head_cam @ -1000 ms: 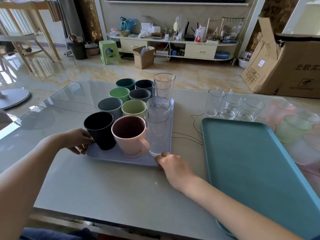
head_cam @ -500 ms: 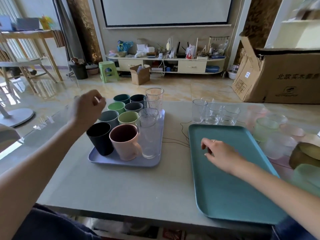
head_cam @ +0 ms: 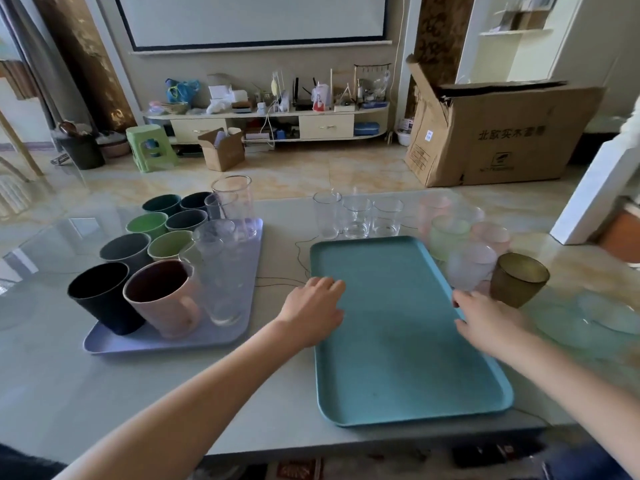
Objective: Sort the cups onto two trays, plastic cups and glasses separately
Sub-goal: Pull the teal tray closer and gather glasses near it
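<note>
A teal tray [head_cam: 398, 341] with nothing on it lies in front of me. My left hand [head_cam: 311, 308] grips its left rim and my right hand [head_cam: 485, 320] grips its right rim. To the left, a lilac tray [head_cam: 166, 341] carries several coloured plastic cups, among them a black cup [head_cam: 100, 296] and a pink mug [head_cam: 162, 299], plus several tall clear glasses [head_cam: 221, 271]. Three short clear glasses [head_cam: 356, 216] stand on the table behind the teal tray. Frosted pastel cups [head_cam: 450, 233] and an amber glass [head_cam: 519, 278] stand to its right.
Clear glass dishes [head_cam: 606, 317] sit at the table's right edge. A thin cable [head_cam: 277, 282] runs across the grey table between the trays. A large cardboard box [head_cam: 502, 133] stands on the floor beyond the table.
Both hands left the lilac tray. My left hand rose, then came down on the teal tray's left rim; my right hand crossed the teal tray to its right rim.
</note>
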The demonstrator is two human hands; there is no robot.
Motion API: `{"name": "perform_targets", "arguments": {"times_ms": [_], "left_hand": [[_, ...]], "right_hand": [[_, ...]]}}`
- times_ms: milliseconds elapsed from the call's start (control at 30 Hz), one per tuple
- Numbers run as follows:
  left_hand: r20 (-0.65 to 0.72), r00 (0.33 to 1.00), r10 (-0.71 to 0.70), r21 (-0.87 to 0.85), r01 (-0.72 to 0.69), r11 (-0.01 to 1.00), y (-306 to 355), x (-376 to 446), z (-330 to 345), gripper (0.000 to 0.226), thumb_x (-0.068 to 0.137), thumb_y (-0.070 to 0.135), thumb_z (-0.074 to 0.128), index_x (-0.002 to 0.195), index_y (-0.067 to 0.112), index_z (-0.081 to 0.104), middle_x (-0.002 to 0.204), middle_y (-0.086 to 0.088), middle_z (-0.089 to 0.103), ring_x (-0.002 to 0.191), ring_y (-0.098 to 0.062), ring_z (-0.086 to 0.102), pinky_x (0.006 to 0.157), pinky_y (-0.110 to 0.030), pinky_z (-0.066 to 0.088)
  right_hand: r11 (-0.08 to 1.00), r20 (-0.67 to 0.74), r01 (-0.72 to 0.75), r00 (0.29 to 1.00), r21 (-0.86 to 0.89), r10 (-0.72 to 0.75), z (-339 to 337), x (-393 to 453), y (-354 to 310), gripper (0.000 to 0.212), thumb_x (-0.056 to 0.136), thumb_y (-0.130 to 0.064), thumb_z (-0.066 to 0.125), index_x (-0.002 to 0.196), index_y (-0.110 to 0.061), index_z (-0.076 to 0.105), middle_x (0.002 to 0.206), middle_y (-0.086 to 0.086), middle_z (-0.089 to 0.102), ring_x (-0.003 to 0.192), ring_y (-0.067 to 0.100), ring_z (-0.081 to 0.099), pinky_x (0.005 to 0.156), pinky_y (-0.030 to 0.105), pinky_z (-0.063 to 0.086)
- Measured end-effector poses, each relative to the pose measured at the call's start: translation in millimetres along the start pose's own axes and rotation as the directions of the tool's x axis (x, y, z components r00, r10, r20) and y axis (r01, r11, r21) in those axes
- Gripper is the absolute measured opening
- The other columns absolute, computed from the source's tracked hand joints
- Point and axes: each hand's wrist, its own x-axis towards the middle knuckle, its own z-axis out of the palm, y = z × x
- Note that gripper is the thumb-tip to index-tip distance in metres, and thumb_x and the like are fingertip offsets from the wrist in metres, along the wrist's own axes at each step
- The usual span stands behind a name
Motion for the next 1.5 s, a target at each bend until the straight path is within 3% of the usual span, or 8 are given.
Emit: {"name": "perform_targets", "arguments": {"times_ms": [200, 300, 433, 567, 733, 1033, 1333, 1500], "left_hand": [[0.072, 0.988, -0.135, -0.155, 0.145, 0.977, -13, 7, 40, 0.062, 0.086, 0.001, 0.035, 0.144, 0.017, 0.023, 0.158, -0.003, 0.011, 0.144, -0.024, 0.016, 0.110, -0.039, 0.028], [0.036, 0.991, -0.129, -0.200, 0.133, 0.971, -17, 10, 47, 0.061, 0.084, -0.003, 0.031, 0.142, 0.017, 0.026, 0.158, -0.001, 0.012, 0.144, -0.022, 0.015, 0.113, -0.040, 0.029], [0.020, 0.994, -0.106, -0.196, 0.108, 0.975, -17, 12, 51, 0.062, 0.084, -0.006, 0.029, 0.142, 0.015, 0.027, 0.157, -0.004, 0.014, 0.146, -0.021, 0.009, 0.115, -0.040, 0.025], [0.006, 0.994, -0.108, -0.185, 0.107, 0.977, -24, 11, 51, 0.063, 0.082, -0.007, 0.030, 0.141, 0.015, 0.028, 0.157, -0.004, 0.015, 0.146, -0.021, 0.010, 0.114, -0.041, 0.028], [0.022, 0.990, -0.138, -0.159, 0.139, 0.977, -41, 6, 46, 0.065, 0.081, -0.010, 0.029, 0.142, 0.013, 0.026, 0.157, -0.005, 0.012, 0.146, -0.022, 0.010, 0.113, -0.040, 0.028], [0.035, 0.983, -0.178, -0.073, 0.180, 0.981, -66, -8, 42, 0.056, 0.085, -0.008, 0.030, 0.139, 0.007, 0.028, 0.157, -0.010, 0.012, 0.146, -0.025, 0.009, 0.110, -0.042, 0.032], [-0.041, 0.974, -0.224, -0.223, 0.210, 0.952, -76, -16, 47, 0.055, 0.087, -0.010, 0.028, 0.139, 0.008, 0.031, 0.157, -0.007, 0.012, 0.145, -0.024, 0.014, 0.113, -0.033, 0.022], [-0.053, 0.977, -0.207, -0.220, 0.191, 0.957, -77, -14, 51, 0.055, 0.088, -0.009, 0.027, 0.139, 0.010, 0.032, 0.156, -0.008, 0.016, 0.146, -0.022, 0.009, 0.115, -0.034, 0.019]], "right_hand": [[0.999, 0.000, 0.001, 1.000, -0.035, -0.002, 7, 0, 3, 0.022, 0.092, -0.018, 0.044, 0.114, -0.019, 0.042, 0.109, 0.005, 0.059, 0.093, 0.029, 0.062, 0.061, 0.030, 0.041], [0.999, 0.007, 0.000, 1.000, -0.050, 0.001, 9, 0, 1, 0.027, 0.089, -0.005, 0.044, 0.112, -0.017, 0.045, 0.104, 0.006, 0.058, 0.086, 0.027, 0.057, 0.054, 0.028, 0.032], [0.999, 0.001, 0.016, 1.000, 0.038, -0.016, 11, -3, 1, 0.034, 0.082, 0.006, 0.037, 0.107, -0.015, 0.047, 0.101, 0.010, 0.056, 0.082, 0.028, 0.053, 0.059, 0.031, 0.035], [0.985, 0.015, 0.039, 0.999, 0.167, -0.042, 13, -4, -1, 0.037, 0.081, 0.008, 0.036, 0.107, -0.016, 0.047, 0.103, 0.010, 0.054, 0.086, 0.030, 0.056, 0.058, 0.033, 0.037], [0.961, 0.020, 0.082, 0.996, 0.263, -0.090, 15, -4, -15, 0.030, 0.088, 0.003, 0.041, 0.106, -0.020, 0.048, 0.104, 0.008, 0.053, 0.085, 0.028, 0.057, 0.071, 0.037, 0.048], [0.955, 0.010, 0.147, 0.988, 0.256, -0.155, 13, 7, -49, 0.032, 0.084, 0.006, 0.040, 0.105, -0.017, 0.048, 0.100, 0.007, 0.049, 0.080, 0.031, 0.057, 0.064, 0.036, 0.045], [0.978, 0.037, 0.123, 0.991, 0.167, -0.131, 13, 6, -64, 0.033, 0.086, 0.004, 0.038, 0.110, -0.019, 0.043, 0.098, 0.002, 0.042, 0.073, 0.027, 0.050, 0.047, 0.029, 0.026], [0.984, -0.046, 0.144, 0.989, 0.109, -0.140, -2, -3, -62, 0.023, 0.094, -0.012, 0.038, 0.114, -0.020, 0.046, 0.110, 0.002, 0.054, 0.087, 0.029, 0.059, 0.061, 0.033, 0.043]]}}
